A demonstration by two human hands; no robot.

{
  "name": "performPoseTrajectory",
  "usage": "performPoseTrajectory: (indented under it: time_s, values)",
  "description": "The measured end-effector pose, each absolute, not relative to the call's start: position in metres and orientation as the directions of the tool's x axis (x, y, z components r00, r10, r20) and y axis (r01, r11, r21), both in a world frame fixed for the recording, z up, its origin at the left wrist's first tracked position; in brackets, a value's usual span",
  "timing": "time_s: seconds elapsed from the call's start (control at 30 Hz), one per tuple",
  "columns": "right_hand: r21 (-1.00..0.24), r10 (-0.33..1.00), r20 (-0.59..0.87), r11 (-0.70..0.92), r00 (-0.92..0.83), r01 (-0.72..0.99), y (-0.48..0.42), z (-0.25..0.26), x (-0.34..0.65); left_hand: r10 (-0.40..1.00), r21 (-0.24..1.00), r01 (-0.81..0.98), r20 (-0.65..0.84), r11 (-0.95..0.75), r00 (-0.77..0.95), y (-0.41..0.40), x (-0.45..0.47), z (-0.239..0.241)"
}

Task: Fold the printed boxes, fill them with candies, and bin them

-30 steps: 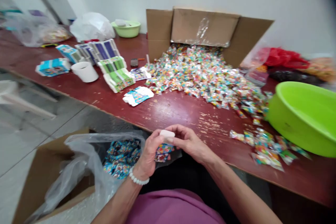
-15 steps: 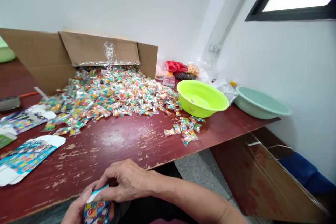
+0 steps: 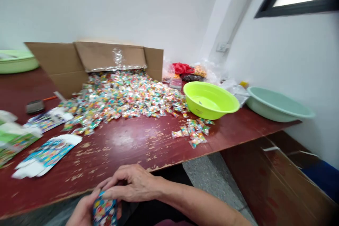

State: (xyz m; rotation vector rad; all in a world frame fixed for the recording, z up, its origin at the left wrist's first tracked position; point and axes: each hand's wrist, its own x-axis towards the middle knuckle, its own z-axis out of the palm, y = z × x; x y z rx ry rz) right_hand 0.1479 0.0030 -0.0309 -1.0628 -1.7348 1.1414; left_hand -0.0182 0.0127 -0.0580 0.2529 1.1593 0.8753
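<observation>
Low at the front edge of the table, a small blue printed carton [image 3: 105,212] with colourful candy pictures is between my hands. My left hand [image 3: 84,209] grips it along its left side, partly cut off by the bottom of the view. My right hand [image 3: 134,183] is closed over the top end, its thumb lying across the upper edge and its fingers curled behind. On the table to the left lies a flat blue carton [image 3: 54,152] with white flaps. Farther back spreads a big pile of small wrapped candies [image 3: 127,95].
An opened cardboard box [image 3: 62,60] stands behind the candies. A lime-green basin [image 3: 212,107] sits on the right, with loose candies [image 3: 193,131] before it and a pale green basin [image 3: 278,107] beyond. Green cartons [image 3: 16,137] and a dark device [image 3: 35,106] lie left.
The view has swung left, so the table's things appear farther right. The white flap edge at the carton's top no longer shows under my right thumb. Both hands keep hold of the carton.
</observation>
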Motion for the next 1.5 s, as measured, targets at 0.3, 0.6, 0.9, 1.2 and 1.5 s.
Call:
performPoseTrajectory:
  time_s: [0.3, 0.6, 0.9, 1.2, 1.5]
  values:
    - [-0.826, 0.859, 0.297, 0.450, -0.418, 0.340, 0.001, -0.061, 0.117, 0.888, 0.856, -0.284, -0.459, 0.433, -0.027, -0.022, -0.053, -0.063]
    - [-0.740, 0.974, 0.221, 0.206, -0.058, 0.640, 0.090, -0.098, 0.142, 0.968, 0.551, 0.834, 0.230, -0.044, -0.101, 0.030, -0.152, -0.054]
    - [-0.663, 0.940, 0.312, 0.319, -0.138, 0.677, 0.086, -0.112, 0.145, 0.982, 0.066, 0.998, 0.187, 0.020, -0.032, 0.186, -0.146, -0.061]
    - [-0.687, 0.945, 0.303, 0.306, -0.122, 0.659, 0.088, -0.110, 0.144, 0.956, 0.203, 0.979, 0.291, -0.030, -0.031, 0.150, -0.127, -0.060]
    - [-0.983, 0.988, -0.142, -0.134, 0.062, -0.125, 0.064, -0.070, 0.125, 0.999, 0.769, 0.640, 0.038, -0.018, -0.019, 0.078, -0.086, -0.041]
